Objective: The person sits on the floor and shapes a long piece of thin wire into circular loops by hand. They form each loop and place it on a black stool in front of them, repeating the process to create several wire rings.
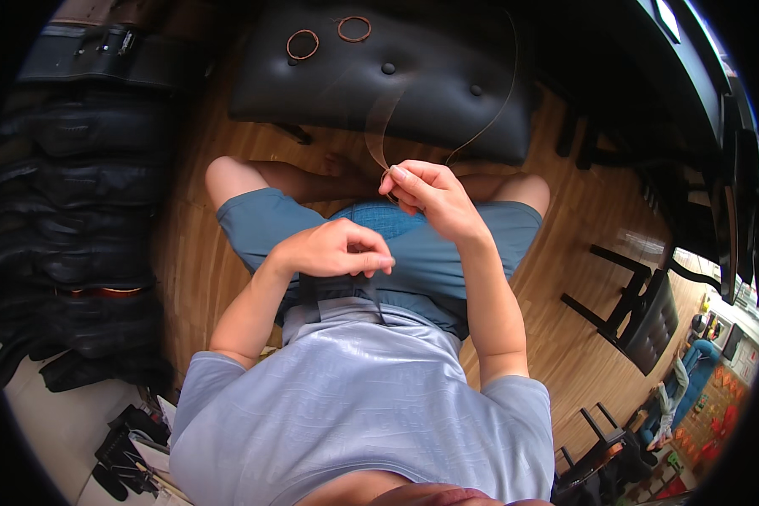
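Observation:
My right hand point(430, 196) is raised over my lap, its thumb and fingers pinching a thin wire point(508, 99) that looks like an instrument string. One length of it bows up across the right of the bench. A blurred strand rises from my fingertips, and a small loop shows below them. Lower and to the left, my left hand point(337, 248) hangs above my lap with curled fingers and the thumb pressed in. Whatever lies between those fingertips, if anything, cannot be made out. Two copper-coloured wire coils, a left coil point(303, 44) and a right coil point(354, 29), lie on the bench.
The black button-tufted bench point(337, 93) stands in front of my crossed legs on a wooden floor point(198, 278). Black cases point(93, 181) are lined up along the left. At right is a dark chair point(649, 325), and another dark piece of furniture point(600, 460) stands below it.

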`<control>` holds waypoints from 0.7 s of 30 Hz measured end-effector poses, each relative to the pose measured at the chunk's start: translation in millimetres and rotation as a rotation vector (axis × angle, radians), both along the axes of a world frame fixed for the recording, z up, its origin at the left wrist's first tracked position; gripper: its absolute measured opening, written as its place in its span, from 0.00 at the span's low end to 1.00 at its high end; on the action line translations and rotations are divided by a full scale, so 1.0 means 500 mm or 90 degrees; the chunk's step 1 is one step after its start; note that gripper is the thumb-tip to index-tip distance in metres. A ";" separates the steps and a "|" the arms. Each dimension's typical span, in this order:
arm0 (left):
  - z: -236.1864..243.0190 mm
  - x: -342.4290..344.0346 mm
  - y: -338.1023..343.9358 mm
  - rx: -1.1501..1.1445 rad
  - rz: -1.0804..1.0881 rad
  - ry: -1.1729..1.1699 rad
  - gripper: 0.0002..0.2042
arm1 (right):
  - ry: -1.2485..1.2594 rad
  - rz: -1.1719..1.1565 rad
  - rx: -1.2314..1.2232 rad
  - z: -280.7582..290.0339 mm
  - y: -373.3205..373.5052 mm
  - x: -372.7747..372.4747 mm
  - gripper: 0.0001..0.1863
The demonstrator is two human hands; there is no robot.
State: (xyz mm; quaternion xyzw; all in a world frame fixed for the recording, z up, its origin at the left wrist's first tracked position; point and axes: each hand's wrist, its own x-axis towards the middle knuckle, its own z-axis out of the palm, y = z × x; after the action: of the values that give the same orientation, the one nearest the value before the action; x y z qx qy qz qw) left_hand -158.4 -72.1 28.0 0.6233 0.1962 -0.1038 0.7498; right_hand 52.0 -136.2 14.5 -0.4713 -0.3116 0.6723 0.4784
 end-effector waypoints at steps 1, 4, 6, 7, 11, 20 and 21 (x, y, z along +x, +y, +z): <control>0.033 -0.004 0.005 0.027 0.021 -0.042 0.09 | -0.032 0.013 -0.003 0.003 0.003 0.002 0.19; 0.076 0.004 0.021 0.381 0.280 -0.332 0.06 | -0.090 0.069 -0.010 0.018 0.005 0.013 0.19; 0.095 0.043 0.027 0.566 0.324 -0.334 0.09 | -0.066 0.102 -0.001 0.017 0.003 0.015 0.19; 0.101 0.057 0.030 0.659 0.342 -0.336 0.11 | -0.031 0.110 0.009 0.010 -0.003 0.016 0.19; 0.066 0.059 0.019 0.570 0.318 -0.204 0.12 | 0.033 0.106 0.022 0.010 -0.011 0.020 0.18; 0.038 0.059 0.030 0.182 0.438 -0.100 0.08 | -0.119 -0.050 0.105 0.028 -0.016 -0.002 0.14; 0.038 0.057 0.034 0.154 0.434 -0.077 0.08 | -0.143 -0.050 0.105 0.029 -0.014 0.001 0.14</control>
State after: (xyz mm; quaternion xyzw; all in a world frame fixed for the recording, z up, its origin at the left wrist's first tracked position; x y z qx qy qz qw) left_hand -130.1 -55.1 47.0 0.6112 0.3590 0.2133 0.6723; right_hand 52.3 -143.1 29.0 -0.5145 -0.3985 0.5685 0.5033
